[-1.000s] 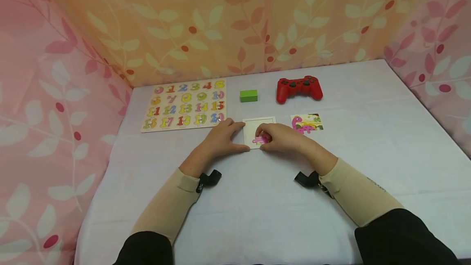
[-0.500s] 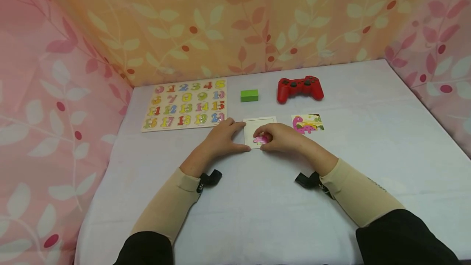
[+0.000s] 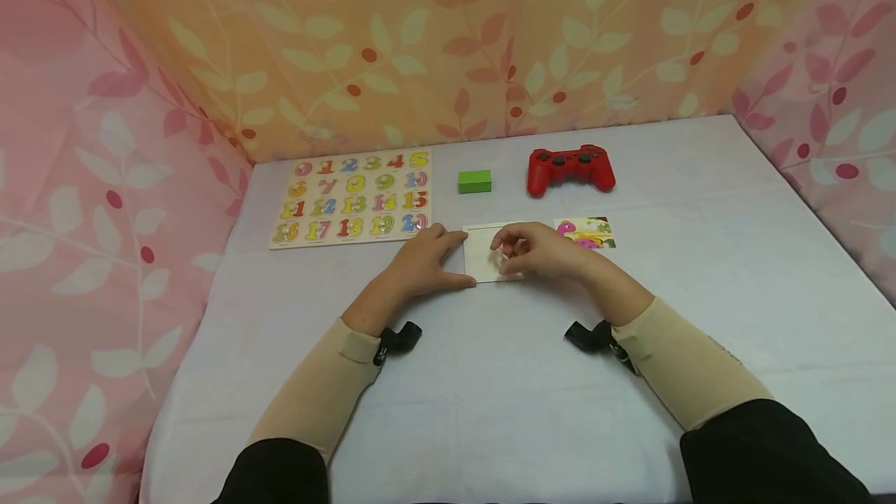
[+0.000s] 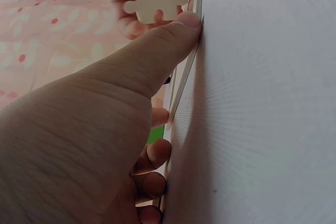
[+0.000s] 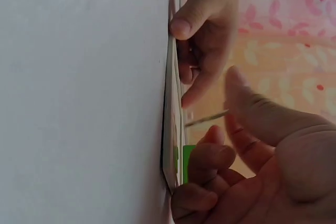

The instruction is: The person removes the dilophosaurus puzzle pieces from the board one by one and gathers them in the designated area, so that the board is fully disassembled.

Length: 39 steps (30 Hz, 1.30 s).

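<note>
My left hand (image 3: pixel 418 264) holds the left side of a square cream puzzle tray (image 3: pixel 480 264), thumb at the near corner and forefinger at the far one. Over the tray my right hand (image 3: pixel 544 251) pinches a jigsaw piece (image 4: pixel 152 4) between thumb and fingers. Its plain pale back shows in the left wrist view. In the right wrist view the jigsaw piece (image 5: pixel 206 118) appears edge-on and tilted, raised off the tray. Right of the tray lies a section of jigsaw with a pink dinosaur (image 3: pixel 589 232), partly covered by my right hand.
A wooden number board (image 3: pixel 350 199) lies at the back left. Behind the tray are a green block (image 3: pixel 474 182) and a red game controller (image 3: pixel 570 169). Patterned cloth walls (image 3: pixel 434 37) border the white tablecloth (image 3: pixel 448 395) at the back and sides.
My right hand has lifted off the tray and turned. The jigsaw piece, earlier pink side up low over the tray, is now raised and tilted. My left hand has stayed in place.
</note>
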{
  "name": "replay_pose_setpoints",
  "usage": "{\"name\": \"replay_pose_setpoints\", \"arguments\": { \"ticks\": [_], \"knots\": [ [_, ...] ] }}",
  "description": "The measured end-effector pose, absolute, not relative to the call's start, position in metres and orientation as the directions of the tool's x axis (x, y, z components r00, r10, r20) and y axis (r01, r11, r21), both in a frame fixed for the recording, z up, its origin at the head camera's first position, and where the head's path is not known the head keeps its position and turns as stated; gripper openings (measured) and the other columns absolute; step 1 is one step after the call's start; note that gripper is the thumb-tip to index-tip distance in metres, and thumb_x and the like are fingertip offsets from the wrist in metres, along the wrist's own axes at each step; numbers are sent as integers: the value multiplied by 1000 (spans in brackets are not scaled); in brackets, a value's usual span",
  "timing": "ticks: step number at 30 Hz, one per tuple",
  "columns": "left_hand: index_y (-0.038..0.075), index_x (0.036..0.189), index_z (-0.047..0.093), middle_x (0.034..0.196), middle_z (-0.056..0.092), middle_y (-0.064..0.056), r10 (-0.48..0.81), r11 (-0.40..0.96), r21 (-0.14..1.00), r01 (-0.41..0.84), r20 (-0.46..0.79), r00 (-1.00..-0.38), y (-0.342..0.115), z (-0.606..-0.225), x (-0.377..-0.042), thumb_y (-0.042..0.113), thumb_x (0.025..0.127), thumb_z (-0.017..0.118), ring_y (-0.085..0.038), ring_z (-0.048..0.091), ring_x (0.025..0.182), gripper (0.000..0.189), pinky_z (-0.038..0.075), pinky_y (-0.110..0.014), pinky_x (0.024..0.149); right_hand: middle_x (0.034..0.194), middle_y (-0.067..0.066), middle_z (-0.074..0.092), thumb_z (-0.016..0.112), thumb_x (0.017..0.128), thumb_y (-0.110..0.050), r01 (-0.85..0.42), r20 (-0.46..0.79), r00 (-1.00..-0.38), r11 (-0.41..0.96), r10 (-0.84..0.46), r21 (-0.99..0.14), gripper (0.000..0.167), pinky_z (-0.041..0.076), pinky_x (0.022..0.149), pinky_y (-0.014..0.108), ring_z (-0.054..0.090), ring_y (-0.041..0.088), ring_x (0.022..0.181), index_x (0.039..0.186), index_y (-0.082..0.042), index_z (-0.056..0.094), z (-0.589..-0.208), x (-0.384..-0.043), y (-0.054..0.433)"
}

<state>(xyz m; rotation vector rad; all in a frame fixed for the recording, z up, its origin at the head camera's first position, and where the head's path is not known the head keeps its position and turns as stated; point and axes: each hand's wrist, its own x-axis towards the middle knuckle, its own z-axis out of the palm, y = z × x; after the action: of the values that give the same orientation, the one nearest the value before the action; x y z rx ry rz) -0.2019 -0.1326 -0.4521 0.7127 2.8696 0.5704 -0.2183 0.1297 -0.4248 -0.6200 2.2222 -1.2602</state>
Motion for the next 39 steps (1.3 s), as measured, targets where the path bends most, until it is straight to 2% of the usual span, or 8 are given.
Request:
{"name": "replay_pose_setpoints", "arguments": {
  "ticks": [3,6,10,13,18,25,29,39],
  "knots": [
    [19,151,53,112,52,0,472,820,386,423,-37,-881,-132,-451,-202,65,78,81,-17,47,91,91,42,-32,76,110,10,61,80,89,-9,-101,-218,-772,454,-597,-885,33,46,78,29,59,23,97,119,-4,66,-417,-218,133],
    [19,151,53,112,52,-1,468,821,390,417,-40,-883,-132,-451,-202,65,77,81,-17,47,92,91,43,-32,77,114,11,64,79,90,-9,-111,-194,-762,419,-618,-901,32,46,82,32,60,27,101,118,-5,64,-406,-217,136],
    [19,151,53,112,52,0,463,822,396,410,-43,-885,-132,-451,-201,65,77,81,-17,47,92,91,43,-32,77,107,13,65,80,90,-8,-168,-125,-756,376,-642,-911,32,47,79,33,63,33,92,117,-4,64,-388,-212,142],
    [20,151,53,111,52,0,461,824,392,410,-43,-886,-132,-452,-201,65,77,81,-17,47,93,91,43,-32,77,109,13,65,81,90,-15,-218,-87,-772,391,-630,-894,33,49,77,32,64,34,87,118,-7,66,-374,-208,149],
    [20,151,53,111,51,0,460,827,386,408,-49,-886,-132,-450,-200,64,77,81,-17,47,93,91,43,-32,77,117,11,66,80,92,-23,-269,-52,-806,443,-590,-855,33,51,77,32,64,29,88,122,-11,70,-354,-204,164],
    [20,152,52,112,52,1,457,826,393,403,-49,-888,-131,-451,-199,64,77,82,-17,48,94,91,43,-32,78,100,8,68,76,95,-19,-333,27,-827,451,-561,-828,30,53,72,32,64,24,81,125,-15,73,-332,-193,186],
    [20,152,52,113,52,0,462,818,407,406,-46,-886,-132,-452,-199,64,77,82,-17,48,93,91,43,-32,79,101,11,68,71,99,-14,-358,61,-831,448,-553,-819,30,50,66,29,63,22,81,129,-12,71,-326,-189,200],
    [20,152,51,116,53,-1,460,826,389,407,-48,-887,-131,-450,-198,65,77,81,-17,48,95,92,43,-33,80,114,3,67,74,96,-15,-331,-3,-879,615,-477,-716,36,51,74,29,63,19,92,132,-14,69,-328,-185,235]
  ]
}}
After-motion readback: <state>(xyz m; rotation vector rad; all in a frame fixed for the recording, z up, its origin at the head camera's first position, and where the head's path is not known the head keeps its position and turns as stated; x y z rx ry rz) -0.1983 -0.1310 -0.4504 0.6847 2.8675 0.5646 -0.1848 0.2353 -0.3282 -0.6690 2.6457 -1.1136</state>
